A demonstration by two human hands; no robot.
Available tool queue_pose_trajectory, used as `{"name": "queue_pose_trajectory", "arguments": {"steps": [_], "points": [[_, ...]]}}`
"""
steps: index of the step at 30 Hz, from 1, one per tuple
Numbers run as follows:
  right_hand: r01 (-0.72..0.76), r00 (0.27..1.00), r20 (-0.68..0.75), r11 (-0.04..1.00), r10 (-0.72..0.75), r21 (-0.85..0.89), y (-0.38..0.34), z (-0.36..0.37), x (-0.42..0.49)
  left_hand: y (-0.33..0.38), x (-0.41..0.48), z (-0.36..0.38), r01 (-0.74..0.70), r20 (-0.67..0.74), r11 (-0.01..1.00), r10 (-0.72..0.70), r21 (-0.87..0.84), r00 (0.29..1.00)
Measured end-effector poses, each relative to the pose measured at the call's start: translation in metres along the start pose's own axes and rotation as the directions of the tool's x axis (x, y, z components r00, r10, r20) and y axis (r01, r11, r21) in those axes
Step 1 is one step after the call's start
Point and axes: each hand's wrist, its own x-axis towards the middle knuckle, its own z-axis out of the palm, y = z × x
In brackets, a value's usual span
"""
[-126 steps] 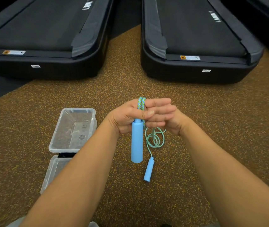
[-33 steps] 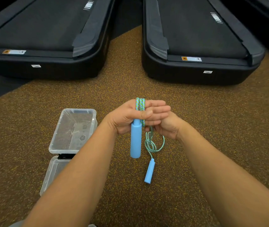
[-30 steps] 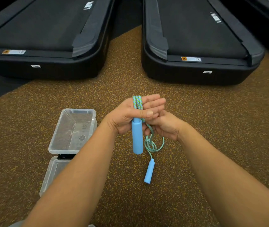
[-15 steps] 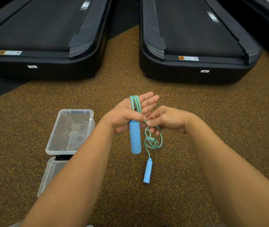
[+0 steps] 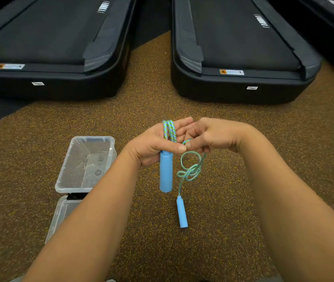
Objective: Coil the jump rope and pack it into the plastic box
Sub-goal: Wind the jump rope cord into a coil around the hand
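Observation:
My left hand (image 5: 154, 145) grips a blue jump rope handle (image 5: 166, 174) that hangs straight down, with loops of the green-blue rope (image 5: 169, 130) wound over its palm. My right hand (image 5: 213, 135) pinches the rope strand beside the left thumb. Below it the loose rope (image 5: 190, 169) hangs in a tangled loop down to the second blue handle (image 5: 182, 214), which lies on the floor. The clear plastic box (image 5: 85, 163) stands open on the floor to the left, with nothing in it.
The box's clear lid (image 5: 60, 216) lies just in front of it, partly under my left forearm. Two black treadmill ends (image 5: 50, 86) (image 5: 243, 90) block the far side. Brown speckled rubber floor (image 5: 284, 151) surrounds everything.
My right hand has come out from behind the left hand to its right side and now pinches the rope near the left thumb. The hanging loop has shifted slightly.

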Motion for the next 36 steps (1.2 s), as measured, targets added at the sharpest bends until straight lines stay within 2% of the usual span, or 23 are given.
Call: {"name": "queue_pose_trajectory", "arguments": {"steps": [7,9,17,20,23,28,36], "points": [[0.065,0.995,-0.071,0.994,-0.071,-0.085,-0.012,-0.006,-0.003,0.002,-0.001,0.001,0.025,0.126,0.998,-0.032,0.061,0.991],[0.053,0.991,-0.115,0.984,-0.073,-0.168,-0.014,-0.008,-0.002,0.003,-0.002,0.003,0.034,0.151,0.998,-0.042,0.054,0.988],[0.133,0.958,-0.214,0.955,-0.193,-0.263,-0.022,-0.01,-0.004,-0.001,-0.003,0.001,0.037,0.115,0.989,-0.054,0.14,0.992],[0.187,0.931,-0.273,0.957,-0.244,-0.22,-0.019,-0.009,-0.001,0.0,-0.004,0.002,0.058,0.103,0.993,-0.068,0.102,0.992],[0.24,0.9,-0.326,0.953,-0.29,-0.185,-0.013,-0.009,0.004,0.001,-0.004,0.001,0.047,0.159,0.996,-0.06,0.081,0.985],[0.294,0.89,-0.33,0.949,-0.316,-0.116,-0.008,-0.007,0.009,0.003,-0.004,0.001,0.084,0.21,0.995,-0.094,0.06,0.973],[0.341,0.908,-0.32,0.922,-0.271,0.186,0.008,-0.001,0.012,0.008,-0.005,0.003,0.094,0.267,0.995,-0.1,0.037,0.959]]}}
